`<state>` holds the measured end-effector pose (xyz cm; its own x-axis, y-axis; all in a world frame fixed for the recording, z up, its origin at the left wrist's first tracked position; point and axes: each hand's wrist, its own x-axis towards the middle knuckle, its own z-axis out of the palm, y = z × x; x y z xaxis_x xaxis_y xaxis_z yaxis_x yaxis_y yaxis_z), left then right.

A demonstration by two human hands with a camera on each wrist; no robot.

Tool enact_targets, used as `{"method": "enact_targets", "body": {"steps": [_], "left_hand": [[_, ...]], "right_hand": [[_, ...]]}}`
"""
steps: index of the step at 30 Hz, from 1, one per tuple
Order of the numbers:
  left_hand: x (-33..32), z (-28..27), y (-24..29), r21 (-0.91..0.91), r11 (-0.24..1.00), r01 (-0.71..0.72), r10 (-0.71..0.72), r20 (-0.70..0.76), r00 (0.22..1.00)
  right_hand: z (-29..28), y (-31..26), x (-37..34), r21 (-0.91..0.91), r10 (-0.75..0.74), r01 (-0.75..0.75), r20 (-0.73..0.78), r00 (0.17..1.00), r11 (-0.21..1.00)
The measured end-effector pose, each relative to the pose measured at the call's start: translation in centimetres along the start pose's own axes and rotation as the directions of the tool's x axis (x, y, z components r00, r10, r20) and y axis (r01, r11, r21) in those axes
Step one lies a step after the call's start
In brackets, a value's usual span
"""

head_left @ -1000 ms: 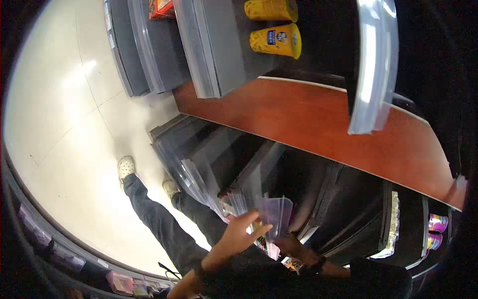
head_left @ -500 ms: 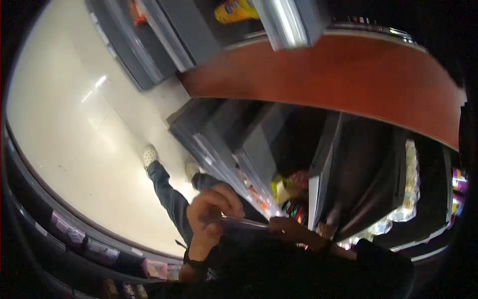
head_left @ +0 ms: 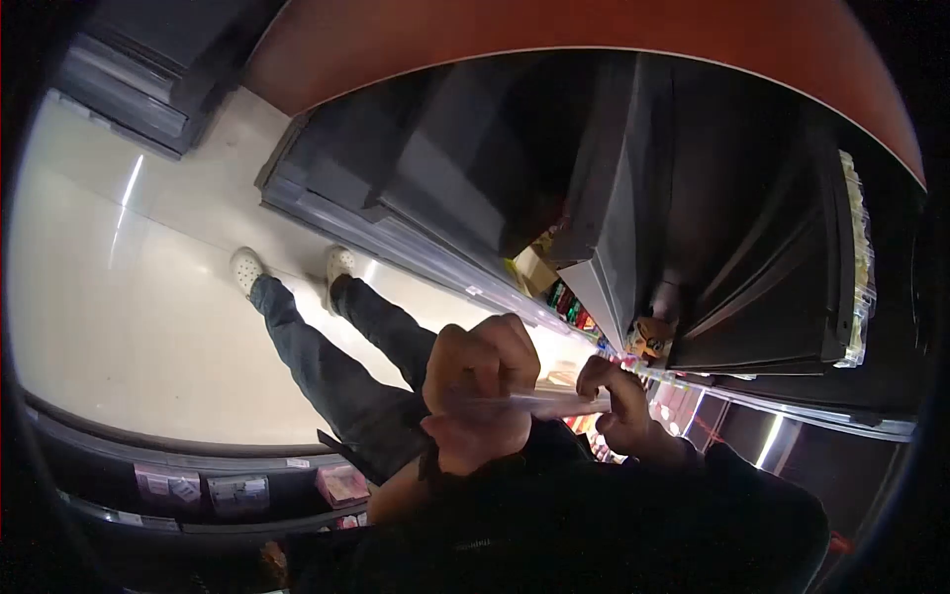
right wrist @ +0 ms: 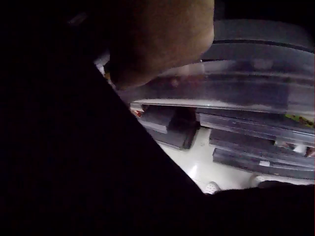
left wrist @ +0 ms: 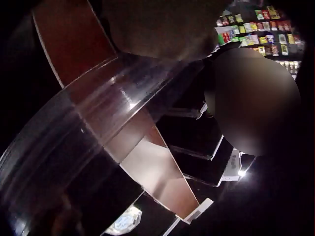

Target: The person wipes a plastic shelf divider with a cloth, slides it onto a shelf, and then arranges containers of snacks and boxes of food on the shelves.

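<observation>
A clear plastic strip (head_left: 554, 403) spans the two hands in the head view, seen nearly edge-on. The left hand (head_left: 480, 391) grips one end with curled fingers. At the other end the right hand (head_left: 623, 406) pinches it between bent fingers and thumb. In the left wrist view the see-through strip (left wrist: 133, 93) runs diagonally below the dark, blurred left hand (left wrist: 157, 27). The right wrist view has the right hand (right wrist: 162, 42) at the top, against the curved strip (right wrist: 246, 88); dark fabric hides much of that view.
Dark shelves (head_left: 475, 168) with clear front edges stand beyond the hands, some holding packets. A red-brown panel (head_left: 594, 25) curves above them. Legs and light shoes (head_left: 339, 262) are on the pale floor (head_left: 119, 327). Another shelf row (head_left: 109, 445) lies at the lower left.
The head view has swung, bringing the shelves higher. The left hand's fingers, straighter a second ago, are now curled round the strip, which has turned from face-on to edge-on.
</observation>
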<state>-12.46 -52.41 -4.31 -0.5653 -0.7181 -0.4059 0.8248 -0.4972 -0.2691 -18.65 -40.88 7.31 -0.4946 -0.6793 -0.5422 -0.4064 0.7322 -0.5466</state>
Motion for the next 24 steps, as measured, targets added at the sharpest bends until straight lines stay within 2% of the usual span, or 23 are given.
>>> {"method": "enact_targets", "body": {"steps": [1, 2, 4, 5, 6, 8, 9, 10, 12, 14, 15, 16, 17, 19, 20, 22, 23, 24], "left_hand": [[-0.4, 0.4, -1.2, -0.031, 0.999, -0.014, 0.01, -0.143, 0.99], [-0.3, -0.1, -1.3, -0.032, 0.999, -0.011, 0.006, -0.149, 0.989], [-0.3, -1.3, -1.1, 0.342, 0.938, 0.05, -0.098, 0.125, 0.987], [-0.4, -2.2, -1.8, 0.331, 0.944, -0.005, -0.063, 0.193, 0.979], [-0.8, -2.7, -2.6, 0.334, 0.943, 0.006, -0.071, 0.183, 0.981], [-1.8, -3.3, -4.0, 0.408, 0.909, -0.086, 0.019, 0.166, 0.986], [-1.3, -4.7, -3.7, 0.537, 0.83, -0.15, -0.029, 0.31, 0.95], [-1.1, -5.3, -3.2, 0.537, 0.831, -0.146, -0.032, 0.308, 0.951], [-1.2, -5.7, -2.6, 0.781, 0.619, -0.086, -0.256, 0.304, 0.918], [-1.8, -5.8, -3.2, 0.76, 0.648, -0.052, -0.216, 0.249, 0.944], [-1.5, -5.2, -2.9, 0.857, 0.499, -0.13, -0.236, 0.279, 0.931], [-1.3, -4.7, -2.7, 0.918, 0.335, -0.211, -0.261, 0.306, 0.916], [-1.3, -4.4, -2.8, 0.914, 0.343, -0.217, -0.258, 0.314, 0.914], [-1.4, -4.0, -3.3, 0.934, 0.061, -0.351, -0.298, 0.353, 0.887], [-1.2, -4.2, -3.7, 0.932, 0.071, -0.356, -0.288, 0.361, 0.887], [-0.9, -4.5, -4.1, 0.86, 0.087, -0.504, -0.251, 0.508, 0.824], [-0.8, -3.7, -3.6, 0.891, 0.053, -0.451, -0.269, 0.448, 0.853], [-0.9, -3.5, -3.6, 0.89, 0.057, -0.453, -0.26, 0.451, 0.854]], "right_hand": [[-0.5, -0.2, 0.5, -0.034, 0.004, -0.003, 0.022, 1.0, 0.999], [-1.0, -0.3, 1.0, -0.07, 0.002, 0.001, 0.045, 0.999, 0.998], [-1.4, -0.1, 1.3, -0.232, -0.109, 0.128, 0.09, 0.99, 0.964], [-1.6, 1.0, 0.8, -0.283, -0.146, 0.152, 0.042, 0.988, 0.947], [-2.3, 1.3, 0.7, -0.353, -0.119, 0.133, 0.062, 0.991, 0.926], [-3.0, 2.1, 0.7, -0.46, -0.17, 0.185, 0.074, 0.983, 0.868], [-3.3, 2.6, 0.5, -0.461, -0.166, 0.18, 0.071, 0.984, 0.869], [-3.5, 3.1, 0.4, -0.478, -0.198, 0.188, 0.03, 0.98, 0.858], [-3.8, 4.1, 0.1, -0.493, -0.224, 0.192, -0.007, 0.974, 0.848], [-4.1, 5.4, -0.1, -0.575, -0.284, 0.168, -0.118, 0.951, 0.801], [-4.6, 6.1, -0.4, -0.658, -0.339, 0.202, -0.085, 0.937, 0.725], [-4.7, 6.4, -0.2, -0.661, -0.342, 0.203, -0.087, 0.936, 0.722], [-5.1, 6.5, 0.3, -0.701, -0.362, 0.183, -0.115, 0.925, 0.69], [-5.5, 6.5, 0.8, -0.74, -0.378, 0.135, -0.17, 0.91, 0.659], [-5.5, 6.7, 0.9, -0.749, -0.386, 0.14, -0.165, 0.908, 0.648], [-5.3, 7.0, 0.7, -0.717, -0.332, 0.038, -0.275, 0.902, 0.696], [-5.4, 7.1, 0.9, -0.757, -0.377, 0.058, -0.255, 0.89, 0.651], [-5.3, 7.2, 0.9, -0.762, -0.383, 0.064, -0.249, 0.89, 0.644]]}}
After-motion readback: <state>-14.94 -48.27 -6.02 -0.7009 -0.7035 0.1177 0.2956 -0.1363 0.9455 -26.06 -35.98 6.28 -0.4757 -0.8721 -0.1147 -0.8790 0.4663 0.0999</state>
